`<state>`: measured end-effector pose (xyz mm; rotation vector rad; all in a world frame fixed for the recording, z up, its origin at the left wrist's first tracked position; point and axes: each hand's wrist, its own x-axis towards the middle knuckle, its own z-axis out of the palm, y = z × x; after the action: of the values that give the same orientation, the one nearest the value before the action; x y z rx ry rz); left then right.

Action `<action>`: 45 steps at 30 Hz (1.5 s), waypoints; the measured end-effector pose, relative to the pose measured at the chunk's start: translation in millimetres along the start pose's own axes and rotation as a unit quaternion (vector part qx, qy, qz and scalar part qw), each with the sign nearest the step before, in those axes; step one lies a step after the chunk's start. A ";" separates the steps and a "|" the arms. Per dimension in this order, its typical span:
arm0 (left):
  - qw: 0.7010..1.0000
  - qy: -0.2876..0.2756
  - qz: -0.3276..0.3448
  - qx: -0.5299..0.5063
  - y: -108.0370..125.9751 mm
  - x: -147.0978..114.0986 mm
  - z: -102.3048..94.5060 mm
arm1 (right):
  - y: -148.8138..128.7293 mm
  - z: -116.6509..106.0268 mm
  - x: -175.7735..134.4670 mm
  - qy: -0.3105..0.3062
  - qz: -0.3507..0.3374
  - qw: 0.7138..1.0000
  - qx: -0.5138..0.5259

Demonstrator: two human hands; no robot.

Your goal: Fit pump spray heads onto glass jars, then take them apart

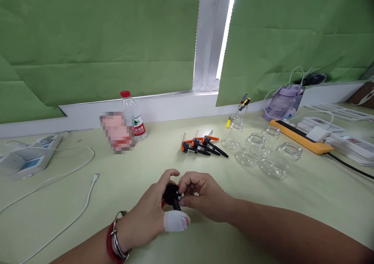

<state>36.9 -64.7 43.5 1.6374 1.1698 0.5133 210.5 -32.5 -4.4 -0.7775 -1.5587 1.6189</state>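
Observation:
Low in the middle of the view, my left hand (150,207) is closed around a small black tool with a round head and orange edges (171,194). White tape wraps the left thumb, and a red band and metal bracelets circle that wrist. Against the tool's right side, my right hand (201,194) pinches near a small shiny metal part. Both hands hide much of the tool. Beyond them on the table lie several similar black-and-orange tools (201,145), with black handles and thin metal rods pointing up.
Several clear glass jars (274,166) stand to the right, near an orange power strip (300,135). Screwdrivers (243,102) stand in a glass behind. A water bottle (136,120) stands at the back left. A white cable (87,201) crosses the left side.

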 end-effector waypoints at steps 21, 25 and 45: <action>0.996 0.064 0.027 0.054 -1.7 -0.2 8.0 | -1.3 -2.0 0.1 0.024 -0.184 0.970 -0.154; 0.997 0.061 0.016 0.051 1.2 -1.2 8.3 | -3.5 -1.0 0.6 0.027 -0.186 0.969 -0.161; 0.994 0.084 0.006 0.073 -1.0 -3.2 11.8 | -1.3 -0.9 -0.5 0.042 -0.199 0.964 -0.169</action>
<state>44.4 -73.1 38.6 1.7524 1.3483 0.5940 211.7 -32.4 -3.2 -0.6429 -1.8179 1.0336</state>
